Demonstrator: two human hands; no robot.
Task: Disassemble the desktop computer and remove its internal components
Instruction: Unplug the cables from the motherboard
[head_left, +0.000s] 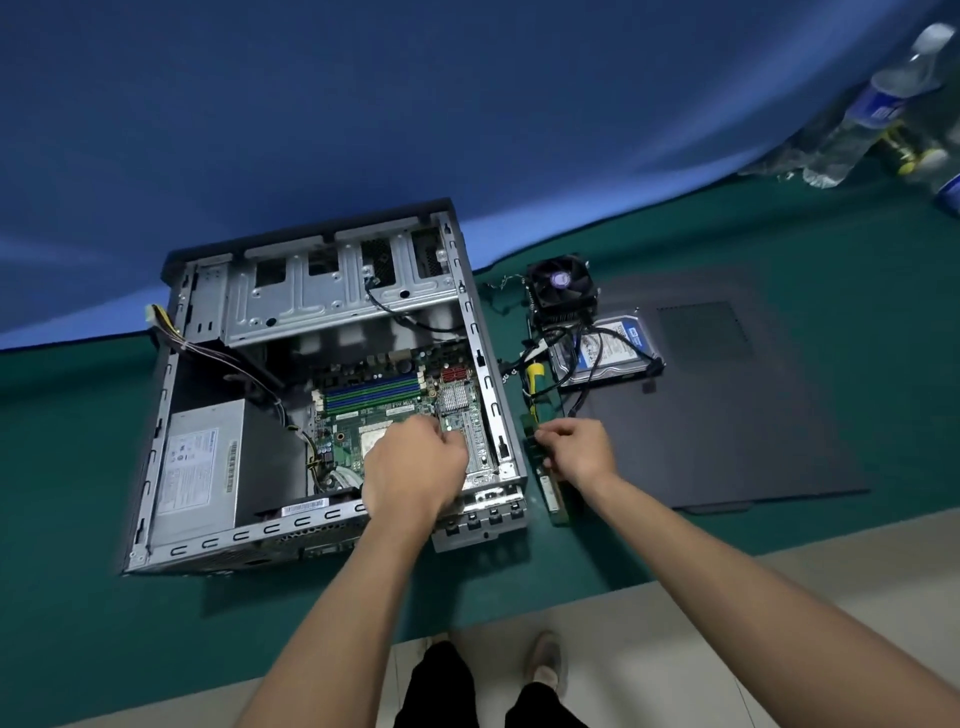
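Note:
The open desktop case lies on its side on a green mat. Inside it are the green motherboard, a grey power supply at the left and a metal drive cage at the back. My left hand reaches into the case with its fingers curled down over the motherboard's right part; what they hold is hidden. My right hand is outside the case's right wall and pinches the top edge of a green memory stick lying on the mat.
Right of the case lie a cooler with fan, a hard drive with black cables over it, a yellow-handled tool and the dark side panel. Plastic bottles stand at the far right. The mat's front edge is near my legs.

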